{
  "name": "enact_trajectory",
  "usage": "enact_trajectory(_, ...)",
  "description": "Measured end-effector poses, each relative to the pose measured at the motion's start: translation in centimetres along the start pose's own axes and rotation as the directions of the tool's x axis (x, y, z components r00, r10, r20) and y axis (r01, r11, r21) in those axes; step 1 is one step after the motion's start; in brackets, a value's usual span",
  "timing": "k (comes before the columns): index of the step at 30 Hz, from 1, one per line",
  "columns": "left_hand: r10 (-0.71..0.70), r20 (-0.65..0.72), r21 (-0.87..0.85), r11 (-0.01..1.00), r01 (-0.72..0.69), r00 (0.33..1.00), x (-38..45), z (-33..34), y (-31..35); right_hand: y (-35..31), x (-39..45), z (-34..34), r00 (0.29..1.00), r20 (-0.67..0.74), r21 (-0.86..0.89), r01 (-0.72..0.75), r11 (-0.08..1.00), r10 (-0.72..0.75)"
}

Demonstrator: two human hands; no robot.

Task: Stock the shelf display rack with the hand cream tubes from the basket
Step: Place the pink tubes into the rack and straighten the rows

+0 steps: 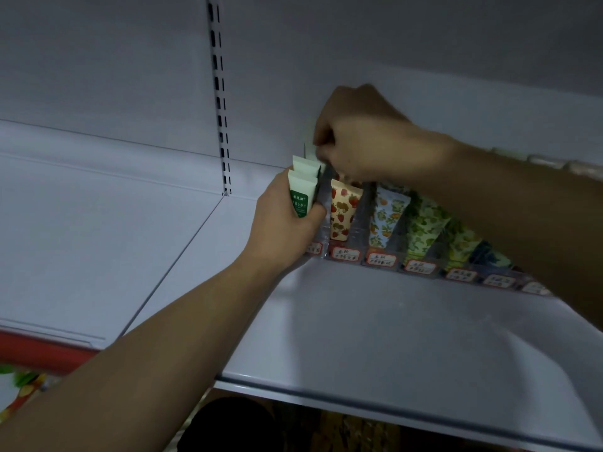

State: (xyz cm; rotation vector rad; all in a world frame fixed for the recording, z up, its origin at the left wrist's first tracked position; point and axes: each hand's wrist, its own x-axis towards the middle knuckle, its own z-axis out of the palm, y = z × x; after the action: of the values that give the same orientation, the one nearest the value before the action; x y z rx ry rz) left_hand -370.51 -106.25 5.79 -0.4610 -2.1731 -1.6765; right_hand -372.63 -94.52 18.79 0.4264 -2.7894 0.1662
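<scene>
at rack's left end, left hand [287, 223] grips white-green tubes [301, 187]; right hand [359, 141] curled, contents unclear.

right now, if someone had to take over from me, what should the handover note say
Left hand: grips white-and-green tubes at the leftmost slot of the display rack.
Right hand: fingers curled at the top of a tube behind the left-end slots; what it pinches is blurred.
Done: slots to the right each show a tube in front, strawberry tube, orange-blossom tube, green leaf tube.
Left: seat the white-and-green tubes in the left slot. The basket is not in view, so remaining stock is unknown.
</scene>
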Motion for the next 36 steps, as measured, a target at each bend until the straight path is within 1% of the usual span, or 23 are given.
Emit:
enact_trajectory(2, 0.007, -0.006, 0.002, 1.000, -0.007, 1.000, 0.0, 0.0, 0.0, -0.5, 0.4, 0.5, 1.000, 0.013, 0.002, 0.004, 1.000, -0.004)
enact_trajectory(4, 0.009, -0.006, -0.007, 1.000, -0.009, 1.000, 0.0, 0.0, 0.1, -0.7, 0.6, 0.2, 1.000, -0.003, 0.062, -0.019, 0.998, 0.019)
enact_trajectory(6, 0.009, -0.002, -0.015, 1.000, -0.009, 1.000, -0.1, -0.1, 0.4, -0.3, 0.6, -0.6, 0.996, -0.060, 0.135, -0.051, 0.990, 0.060)
enact_trajectory(8, 0.011, 0.003, -0.033, 0.999, -0.010, 1.000, -0.2, -0.1, 0.6, 0.6, 0.8, -1.1, 0.989, -0.138, 0.146, -0.034, 0.989, 0.055)
enact_trajectory(9, 0.007, 0.002, -0.043, 0.999, -0.007, 1.000, -0.2, -0.1, 0.6, 0.8, 0.9, -1.1, 0.990, -0.133, 0.122, -0.029, 0.992, 0.046)
enact_trajectory(12, -0.009, 0.000, -0.043, 0.999, 0.009, 1.000, -0.2, 0.0, 0.5, 1.1, 1.7, -0.1, 0.996, -0.060, 0.059, -0.058, 0.997, 0.062)
enact_trajectory(16, -0.003, -0.005, -0.035, 0.999, 0.003, 1.000, -0.2, -0.1, 0.4, 0.6, 2.2, 0.3, 0.998, -0.045, 0.091, -0.049, 0.995, 0.054)
enact_trajectory(17, -0.001, -0.006, -0.033, 0.999, 0.001, 1.000, -0.2, -0.1, 0.4, 0.7, 2.2, 0.0, 0.997, -0.057, 0.108, -0.044, 0.993, 0.051)
enact_trajectory(19, 0.006, -0.006, -0.020, 1.000, -0.006, 1.000, -0.2, 0.0, 0.4, 1.3, 2.2, -0.4, 0.988, -0.149, 0.120, -0.031, 0.992, 0.049)
enact_trajectory(20, 0.007, -0.009, -0.018, 1.000, -0.007, 1.000, -0.2, 0.0, 0.4, 1.7, 2.5, -0.4, 0.980, -0.193, 0.105, -0.031, 0.994, 0.051)
enact_trajectory(21, 0.006, -0.013, -0.015, 1.000, -0.006, 1.000, -0.1, 0.0, 0.3, 2.0, 2.8, -0.2, 0.977, -0.207, 0.078, -0.040, 0.996, 0.056)
enact_trajectory(24, -0.001, -0.010, -0.017, 1.000, 0.001, 1.000, -0.1, 0.0, 0.2, 2.0, 3.5, 0.8, 0.990, -0.132, 0.018, -0.049, 0.999, 0.050)
enact_trajectory(27, -0.004, -0.009, -0.011, 1.000, 0.004, 1.000, -0.1, 0.0, 0.1, 1.5, 3.8, 0.9, 0.996, -0.090, 0.060, -0.017, 0.998, 0.022)
enact_trajectory(29, -0.022, -0.012, -0.001, 1.000, 0.022, 1.000, 0.0, 0.0, 0.2, 1.7, 3.6, 0.4, 0.996, -0.089, 0.088, -0.020, 0.996, 0.028)
enact_trajectory(31, -0.028, -0.013, -0.008, 1.000, 0.028, 1.000, -0.1, 0.0, 0.3, 2.0, 2.9, -0.3, 0.990, -0.136, 0.108, -0.012, 0.994, 0.027)
enact_trajectory(33, -0.029, -0.006, -0.035, 0.999, 0.029, 1.000, -0.2, 0.0, 0.4, 2.4, 1.8, -1.2, 0.977, -0.211, 0.128, 0.005, 0.992, 0.022)
enact_trajectory(36, -0.039, 0.020, -0.101, 0.994, 0.041, 0.999, -0.3, -0.1, 0.5, 3.4, -1.1, -2.7, 0.950, -0.310, 0.142, -0.003, 0.990, 0.048)
